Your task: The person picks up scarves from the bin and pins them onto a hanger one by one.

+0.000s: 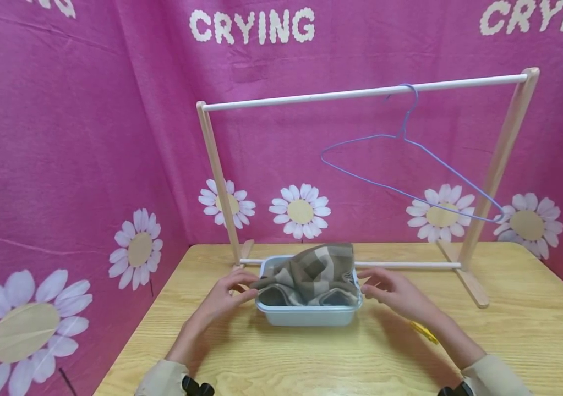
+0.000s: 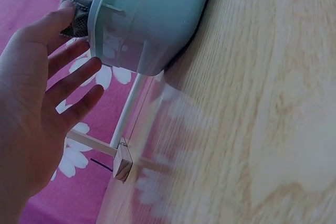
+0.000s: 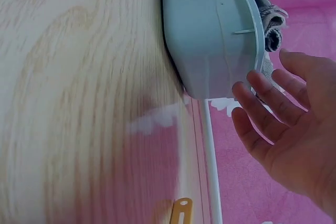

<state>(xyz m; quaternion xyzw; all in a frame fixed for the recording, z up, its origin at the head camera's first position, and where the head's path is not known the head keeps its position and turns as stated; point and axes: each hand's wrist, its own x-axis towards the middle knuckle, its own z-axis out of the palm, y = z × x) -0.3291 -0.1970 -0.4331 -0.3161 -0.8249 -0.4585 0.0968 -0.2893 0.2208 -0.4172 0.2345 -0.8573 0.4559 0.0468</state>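
Observation:
A brown, grey and cream checked cloth (image 1: 313,275) lies bunched in a pale blue plastic basin (image 1: 311,316), rising above its rim. At the basin's left end my left hand (image 1: 227,297) pinches a corner of the cloth between thumb and forefinger. In the left wrist view the other fingers of that hand (image 2: 47,82) are spread beside the basin wall, the forefinger mostly hidden. My right hand (image 1: 395,291) is at the right end, fingers loosely bent and holding nothing. In the right wrist view its fingertips (image 3: 254,80) are right at the rim, near the cloth's folded edge (image 3: 275,24).
Behind the basin stands a wooden rack with a white top rail (image 1: 311,98) and a lower bar (image 1: 410,265). A light purple wire hanger (image 1: 405,129) hangs from the rail. A small yellow slotted piece (image 1: 424,331) lies on the wooden table (image 1: 281,363) by my right forearm. Pink flowered fabric (image 1: 261,148) encloses the table.

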